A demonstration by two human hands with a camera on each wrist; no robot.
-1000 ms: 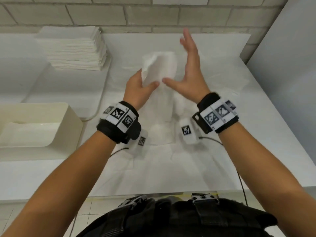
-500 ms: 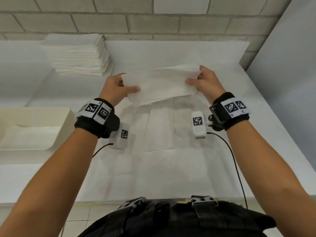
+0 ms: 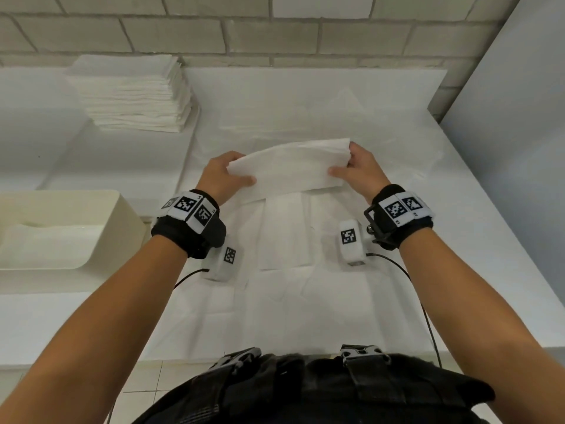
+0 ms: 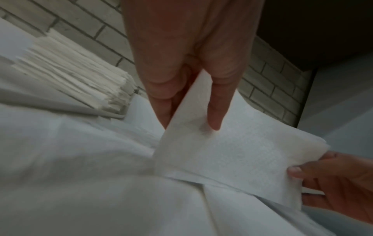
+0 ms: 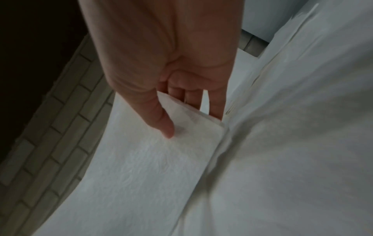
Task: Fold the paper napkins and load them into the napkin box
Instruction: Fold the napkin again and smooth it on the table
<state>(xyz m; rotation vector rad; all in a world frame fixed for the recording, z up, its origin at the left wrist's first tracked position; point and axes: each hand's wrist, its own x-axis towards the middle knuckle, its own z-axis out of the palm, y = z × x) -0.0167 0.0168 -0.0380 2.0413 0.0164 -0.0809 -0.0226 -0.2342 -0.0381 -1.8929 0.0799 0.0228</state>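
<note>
Head view: at frame centre, left hand (image 3: pixel 224 175) and right hand (image 3: pixel 360 172) pinch opposite ends of the folded napkin (image 3: pixel 287 169), held taut above the surface (image 3: pixel 458 240), probably to align edges; napkin box (image 3: pixel 91 228) at left.
Left wrist view: thumb and fingers (image 4: pixel 161 102) clamp the napkin's end.
Right wrist view: likewise.

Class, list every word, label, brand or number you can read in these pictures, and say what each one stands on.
No readable words, brands or numbers.
Left hand wristband: square black-and-white code tags, with tiny characters beside them too small to read.
Right hand wristband: the same, also unreadable.
Two white wrist camera units: one code tag each, no text.
Napkin, napkin stack and napkin box: no print visible.
</note>
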